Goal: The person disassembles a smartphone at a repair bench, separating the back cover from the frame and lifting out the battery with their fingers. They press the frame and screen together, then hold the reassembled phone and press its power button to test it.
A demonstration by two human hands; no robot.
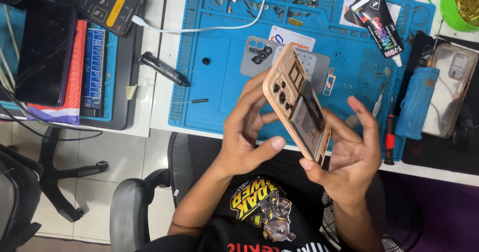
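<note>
Head view: both hands hold a peach phone frame (298, 104) tilted above the blue repair mat (219, 82), left hand (247, 137) at its left edge, right hand (352, 152) beneath. On the mat's far side lie a grey back cover (257, 57) and a glue tube (377, 25); right of the mat, 1 red screwdriver (389, 137).

both hands (299, 142) hold phone frame (297, 102) — above blue mat (219, 82)

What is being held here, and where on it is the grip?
An opened phone frame, held between both hands: left hand on its left long edge, right hand on the right edge and lower end.
</note>
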